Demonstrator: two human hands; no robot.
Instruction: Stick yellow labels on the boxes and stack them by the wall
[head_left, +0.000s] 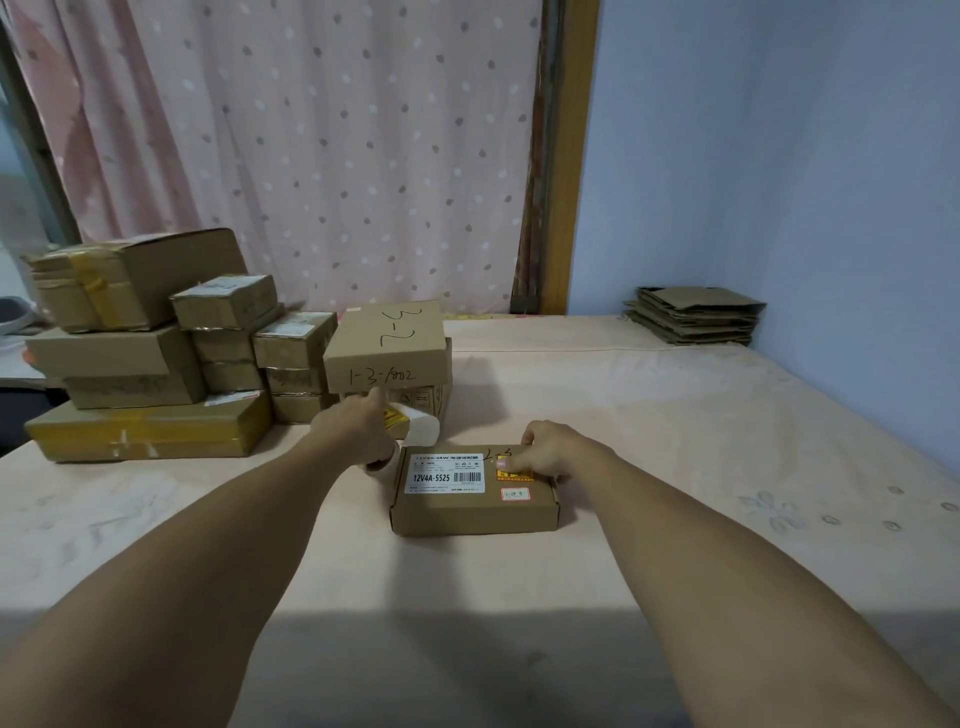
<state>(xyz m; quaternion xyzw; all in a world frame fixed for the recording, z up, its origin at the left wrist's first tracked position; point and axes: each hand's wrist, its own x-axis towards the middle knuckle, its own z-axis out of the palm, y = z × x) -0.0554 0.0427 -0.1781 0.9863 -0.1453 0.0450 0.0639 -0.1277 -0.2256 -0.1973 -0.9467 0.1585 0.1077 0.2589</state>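
A small flat cardboard box (472, 493) lies on the pink bed sheet (675, 447) in the middle. It carries a white printed label and a yellow label (514, 475) on its top. My right hand (550, 454) rests on the box, its thumb and fingers pressing on the yellow label. My left hand (358, 431) reaches left of the box and holds a roll of label backing (415, 423) with yellow labels on it. A box marked "1-3-/802" (389, 353) stands just behind that hand.
A pile of several taped cardboard boxes (156, 353) fills the back left of the bed before a pink dotted curtain (311, 156). Flattened cartons (696, 314) lie stacked in the back right corner against the blue wall (779, 156).
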